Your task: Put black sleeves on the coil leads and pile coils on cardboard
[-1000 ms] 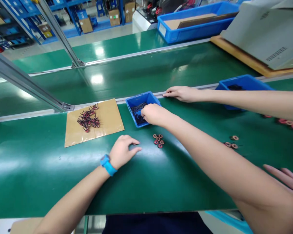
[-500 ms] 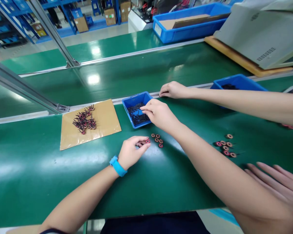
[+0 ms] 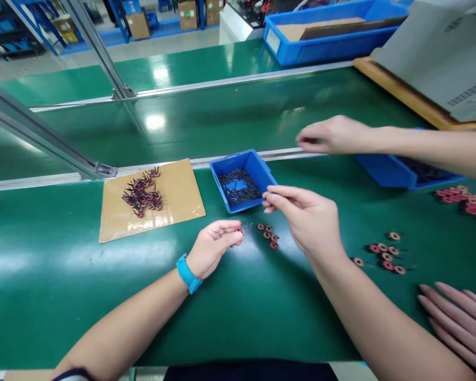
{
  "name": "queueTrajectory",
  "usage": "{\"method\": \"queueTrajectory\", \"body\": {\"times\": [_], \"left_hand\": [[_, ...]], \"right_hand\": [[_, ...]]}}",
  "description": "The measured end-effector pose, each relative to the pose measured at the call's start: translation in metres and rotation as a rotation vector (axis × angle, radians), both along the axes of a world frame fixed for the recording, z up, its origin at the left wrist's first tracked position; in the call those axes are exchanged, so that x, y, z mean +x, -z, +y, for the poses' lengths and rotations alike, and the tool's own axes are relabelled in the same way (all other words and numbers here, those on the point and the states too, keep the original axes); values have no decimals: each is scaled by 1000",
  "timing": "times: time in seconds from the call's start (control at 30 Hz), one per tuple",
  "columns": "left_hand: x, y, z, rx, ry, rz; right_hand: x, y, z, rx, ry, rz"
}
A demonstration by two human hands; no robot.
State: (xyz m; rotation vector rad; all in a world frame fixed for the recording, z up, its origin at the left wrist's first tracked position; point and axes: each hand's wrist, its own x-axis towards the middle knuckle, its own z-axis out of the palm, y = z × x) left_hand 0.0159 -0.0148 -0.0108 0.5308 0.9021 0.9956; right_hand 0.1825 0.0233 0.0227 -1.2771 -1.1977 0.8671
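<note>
My left hand (image 3: 213, 244), with a blue band at the wrist, pinches a small red wound ring coil (image 3: 239, 230) whose thin wire leads point right. My right hand (image 3: 315, 217) is closed in a pinch by the near right corner of a blue bin (image 3: 257, 164); whatever lies between its fingertips is too small to make out. Short black tube pieces (image 3: 244, 197) cover much of the bin's floor. Between my hands, several copper and red ring coils (image 3: 267, 233) lie on the green table (image 3: 238, 317).
Left of the bin, a brown cardboard sheet (image 3: 182, 203) bears a pile of coils with black-sleeved leads (image 3: 140, 196). At right are a co-worker's hands (image 3: 335, 135), more loose coils (image 3: 386, 254) and a second blue bin (image 3: 384, 169). A metal post (image 3: 99, 53) rises at left.
My right hand has drawn out of the bin to the right and down. The left hand still holds the coil. The co-worker's far hand has moved right, and another coil lies at right.
</note>
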Motion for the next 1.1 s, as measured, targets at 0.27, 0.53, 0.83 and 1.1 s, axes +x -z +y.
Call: {"method": "queueTrajectory", "body": {"times": [0.27, 0.53, 0.83, 1.1], "left_hand": [[1, 1, -2, 42, -38, 32], [0, 1, -1, 78, -54, 63], [-1, 1, -2, 79, -45, 83], [0, 1, -1, 77, -46, 64]], "right_hand": [[-2, -1, -28, 2, -193, -52], [-1, -5, -28, 140, -210, -234], [-2, -9, -31, 162, -171, -380], [-2, -10, -31, 205, -163, -405]]}}
